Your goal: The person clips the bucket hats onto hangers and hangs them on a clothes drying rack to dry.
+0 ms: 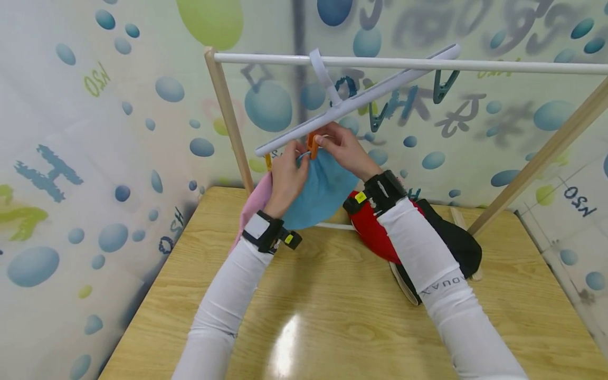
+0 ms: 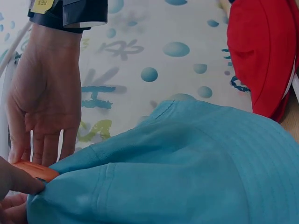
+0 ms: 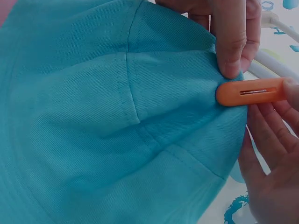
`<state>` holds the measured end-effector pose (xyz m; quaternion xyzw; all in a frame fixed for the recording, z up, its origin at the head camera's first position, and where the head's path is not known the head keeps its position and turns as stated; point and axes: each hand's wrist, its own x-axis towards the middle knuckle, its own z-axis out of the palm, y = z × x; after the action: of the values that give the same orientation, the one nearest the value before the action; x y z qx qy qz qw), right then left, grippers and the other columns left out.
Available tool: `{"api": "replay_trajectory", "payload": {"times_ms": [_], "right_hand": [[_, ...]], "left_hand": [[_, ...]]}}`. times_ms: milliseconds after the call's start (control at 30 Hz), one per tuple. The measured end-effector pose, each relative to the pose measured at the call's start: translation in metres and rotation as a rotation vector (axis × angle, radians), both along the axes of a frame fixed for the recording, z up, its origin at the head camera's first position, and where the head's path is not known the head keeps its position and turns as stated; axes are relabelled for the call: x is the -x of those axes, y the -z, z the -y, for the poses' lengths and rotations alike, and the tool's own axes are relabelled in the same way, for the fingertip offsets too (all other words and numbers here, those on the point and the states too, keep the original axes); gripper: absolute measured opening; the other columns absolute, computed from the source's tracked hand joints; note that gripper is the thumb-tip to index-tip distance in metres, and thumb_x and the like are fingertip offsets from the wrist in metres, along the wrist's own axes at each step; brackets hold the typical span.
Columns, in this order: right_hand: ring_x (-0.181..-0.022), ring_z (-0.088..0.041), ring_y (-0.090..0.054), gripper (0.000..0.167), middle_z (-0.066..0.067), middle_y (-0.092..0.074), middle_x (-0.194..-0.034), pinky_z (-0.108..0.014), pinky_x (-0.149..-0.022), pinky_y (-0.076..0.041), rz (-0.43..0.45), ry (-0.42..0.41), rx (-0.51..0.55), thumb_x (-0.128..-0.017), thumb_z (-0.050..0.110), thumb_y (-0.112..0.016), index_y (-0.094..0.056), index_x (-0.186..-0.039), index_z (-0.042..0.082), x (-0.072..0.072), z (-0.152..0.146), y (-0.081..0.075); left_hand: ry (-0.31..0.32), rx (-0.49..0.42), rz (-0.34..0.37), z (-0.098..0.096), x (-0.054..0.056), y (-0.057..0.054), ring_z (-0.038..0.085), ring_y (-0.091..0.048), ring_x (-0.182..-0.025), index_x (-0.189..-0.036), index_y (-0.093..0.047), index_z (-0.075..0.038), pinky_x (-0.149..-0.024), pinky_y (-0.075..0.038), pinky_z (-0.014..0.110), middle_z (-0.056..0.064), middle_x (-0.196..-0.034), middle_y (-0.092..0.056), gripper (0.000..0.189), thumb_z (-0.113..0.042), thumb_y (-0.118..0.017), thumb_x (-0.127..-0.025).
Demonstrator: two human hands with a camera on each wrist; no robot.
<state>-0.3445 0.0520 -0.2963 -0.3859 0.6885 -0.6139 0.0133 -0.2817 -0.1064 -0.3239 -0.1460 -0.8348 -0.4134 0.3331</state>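
Observation:
A light-blue bucket hat (image 1: 323, 192) hangs crown up below the tilted white hanger (image 1: 361, 100). At its top, my left hand (image 1: 287, 177) pinches the fabric between thumb and fingers. My right hand (image 1: 347, 150) holds an orange clip (image 1: 312, 145) by its upper end, thumb on the near side. In the right wrist view the clip's rounded tip (image 3: 227, 94) overlaps the hat's edge, right beside the left fingertips. The left wrist view shows the hat's crown (image 2: 154, 186) gathered into folds near the clip.
The hanger hooks over a white rail (image 1: 275, 59) between wooden posts. A yellow clip (image 1: 268, 161) and pink cloth (image 1: 256, 200) are at its lower left end; green clips (image 1: 445, 87) hang at the right. Red (image 1: 375, 232) and black hats (image 1: 456, 243) lie on the wooden table (image 1: 332, 316).

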Motion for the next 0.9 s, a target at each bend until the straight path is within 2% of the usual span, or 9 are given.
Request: {"api": "replay_trajectory", "payload": {"times_ms": [167,400,633,800,900], "right_hand": [[-0.110,-0.030,-0.057,0.034,-0.018,-0.058,-0.118,-0.040,-0.102,-0.038,-0.001,0.012,-0.026,-0.100,0.004,-0.049,-0.048,-0.134,-0.003,0.001,-0.002,0.000],[-0.121,-0.027,-0.052,0.038,-0.017,-0.053,-0.133,-0.037,-0.103,-0.037,0.015,0.022,-0.054,-0.100,0.005,-0.051,-0.048,-0.136,-0.003,0.000,-0.008,0.005],[-0.119,-0.027,-0.052,0.034,-0.018,-0.056,-0.130,-0.038,-0.102,-0.038,0.009,0.016,-0.018,-0.099,0.005,-0.051,-0.051,-0.132,-0.005,0.001,-0.012,0.009],[-0.117,-0.026,-0.053,0.033,-0.019,-0.056,-0.128,-0.038,-0.101,-0.039,-0.006,0.049,-0.013,-0.099,0.006,-0.050,-0.051,-0.130,-0.006,-0.002,-0.017,0.008],[-0.115,-0.029,-0.052,0.032,-0.020,-0.056,-0.126,-0.037,-0.100,-0.040,-0.011,0.066,-0.017,-0.100,0.007,-0.049,-0.051,-0.130,-0.006,-0.002,-0.021,0.009]], "left_hand": [[-0.027,0.039,-0.003,0.000,0.000,-0.003,0.026,-0.053,-0.059,-0.097,-0.053,0.001,-0.051,-0.036,0.034,0.015,-0.075,-0.060,0.006,-0.003,-0.057,-0.095],[-0.077,0.082,0.008,0.001,-0.001,-0.004,0.030,-0.061,-0.068,-0.097,-0.054,0.000,-0.059,-0.046,0.040,0.017,-0.081,-0.065,0.006,-0.005,-0.057,-0.094],[-0.088,0.097,0.036,0.002,-0.001,-0.004,0.032,-0.063,-0.072,-0.097,-0.055,-0.001,-0.061,-0.048,0.043,0.017,-0.083,-0.066,0.007,-0.006,-0.058,-0.094],[-0.087,0.097,0.032,0.003,-0.001,-0.002,0.030,-0.059,-0.067,-0.098,-0.055,-0.001,-0.057,-0.043,0.043,0.016,-0.080,-0.064,0.007,-0.007,-0.057,-0.094],[-0.070,0.078,0.034,0.005,-0.002,-0.002,0.029,-0.060,-0.069,-0.097,-0.055,-0.001,-0.059,-0.045,0.041,0.015,-0.082,-0.065,0.007,-0.005,-0.059,-0.093]]}}
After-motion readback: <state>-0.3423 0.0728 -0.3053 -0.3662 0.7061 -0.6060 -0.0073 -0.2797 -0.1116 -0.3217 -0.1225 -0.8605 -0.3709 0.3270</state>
